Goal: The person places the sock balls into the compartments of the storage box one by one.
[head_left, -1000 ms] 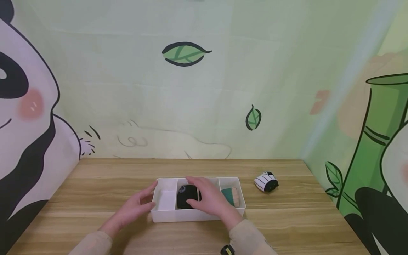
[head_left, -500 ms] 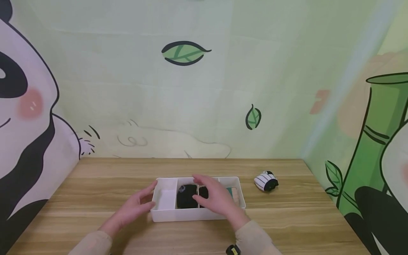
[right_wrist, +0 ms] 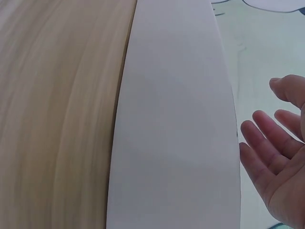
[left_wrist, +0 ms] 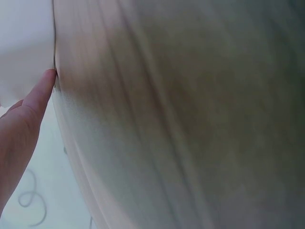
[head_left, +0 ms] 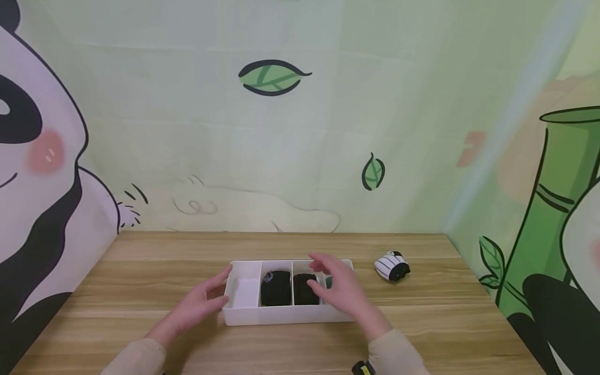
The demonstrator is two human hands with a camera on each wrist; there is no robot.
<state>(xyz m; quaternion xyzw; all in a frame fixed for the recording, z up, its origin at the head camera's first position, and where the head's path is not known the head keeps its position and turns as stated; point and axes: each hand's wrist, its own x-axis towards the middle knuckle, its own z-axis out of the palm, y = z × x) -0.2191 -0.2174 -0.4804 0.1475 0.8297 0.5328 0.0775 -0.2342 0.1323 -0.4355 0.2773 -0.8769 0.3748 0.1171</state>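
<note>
A white divided box (head_left: 290, 315) stands lengthwise on the table. One black bundle of cloth, like a rolled sock (head_left: 276, 288), sits in its second compartment from the left. Another dark rolled sock (head_left: 305, 289) lies in the compartment to the right of that. My left hand (head_left: 203, 299) rests with thumb and fingertips against the box's left end; in the left wrist view a straight finger (left_wrist: 40, 93) touches its wall. Over the right end hovers my right hand (head_left: 341, 286), fingers spread and holding nothing. It mostly hides a green bundle (head_left: 329, 282) in the rightmost compartment.
A white rolled sock with black stripes (head_left: 391, 266) lies on the wooden table (head_left: 187, 250), right of and behind the box. The leftmost compartment (head_left: 246, 289) shows its bare white floor. A printed cloth backdrop (head_left: 300, 156) rises behind the table.
My right hand has moved rightward along the box, from over the black socks to over the right compartment, uncovering the second dark sock. The left hand has stayed at the left end.
</note>
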